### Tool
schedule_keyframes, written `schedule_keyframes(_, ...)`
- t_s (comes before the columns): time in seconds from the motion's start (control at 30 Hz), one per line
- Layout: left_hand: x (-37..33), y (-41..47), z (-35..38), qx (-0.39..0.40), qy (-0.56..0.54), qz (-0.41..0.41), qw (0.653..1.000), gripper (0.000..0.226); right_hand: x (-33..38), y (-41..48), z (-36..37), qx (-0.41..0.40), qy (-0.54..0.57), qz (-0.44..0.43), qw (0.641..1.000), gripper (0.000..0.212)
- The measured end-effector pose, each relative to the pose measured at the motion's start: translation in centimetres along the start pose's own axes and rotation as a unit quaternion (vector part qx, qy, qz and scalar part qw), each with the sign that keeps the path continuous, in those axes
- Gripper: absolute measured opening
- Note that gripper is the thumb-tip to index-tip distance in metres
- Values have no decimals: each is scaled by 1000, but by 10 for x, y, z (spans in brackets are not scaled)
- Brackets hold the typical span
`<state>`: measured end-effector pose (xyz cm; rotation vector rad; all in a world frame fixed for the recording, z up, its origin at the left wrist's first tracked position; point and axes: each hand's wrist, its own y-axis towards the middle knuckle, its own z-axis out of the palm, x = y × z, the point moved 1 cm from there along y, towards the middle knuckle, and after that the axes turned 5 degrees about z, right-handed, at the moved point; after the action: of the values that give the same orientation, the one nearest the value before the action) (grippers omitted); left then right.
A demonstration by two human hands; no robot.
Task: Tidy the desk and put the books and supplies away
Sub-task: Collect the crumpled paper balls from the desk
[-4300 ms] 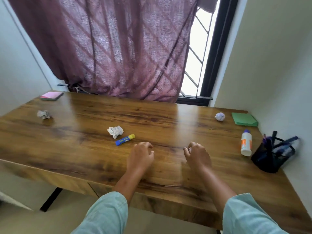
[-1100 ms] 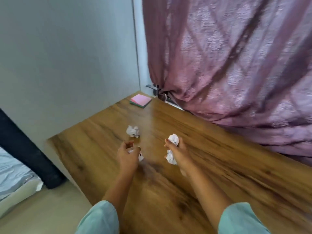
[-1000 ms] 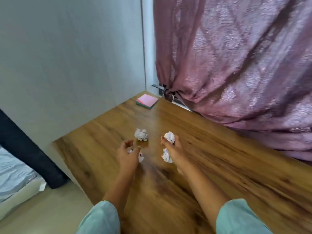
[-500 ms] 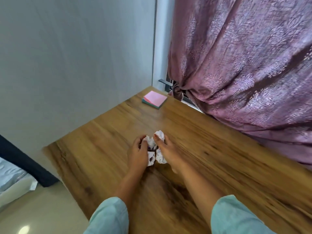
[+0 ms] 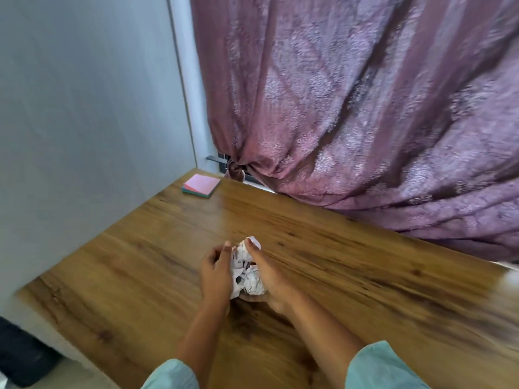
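head cam | faces forward and down | close above desk | toward curtain

Desk open; wall left, curtain behind

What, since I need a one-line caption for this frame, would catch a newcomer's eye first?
The left hand and right hand cup crumpled paper between them at the middle of the desk. Behind them a big purple curtain fills the upper right, and a pink notepad lies at the desk's far left corner.
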<state>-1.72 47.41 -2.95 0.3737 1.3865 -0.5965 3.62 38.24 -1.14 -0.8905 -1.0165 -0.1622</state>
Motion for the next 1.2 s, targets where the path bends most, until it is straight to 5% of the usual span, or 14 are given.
schedule_keyframes(0.23, -23, -68, 48, -20, -73, 47, 996, 15, -10, -67, -46, 84, 221, -89, 968, 67)
schedule_keyframes(0.4, -14, -135, 83, 16, -114, 40, 993, 10, -33, -118, -78, 88, 279, -131, 947, 65)
schedule_keyframes(0.9, 18, -334, 166, 228, -97, -113, 962, 34, -141, -288, -196, -72, 361, -184, 911, 57)
schedule_keyframes(1.2, 43, -422, 175, 389, -118, -182, 895, 44, -216, -381, -201, -207, 430, -265, 838, 58)
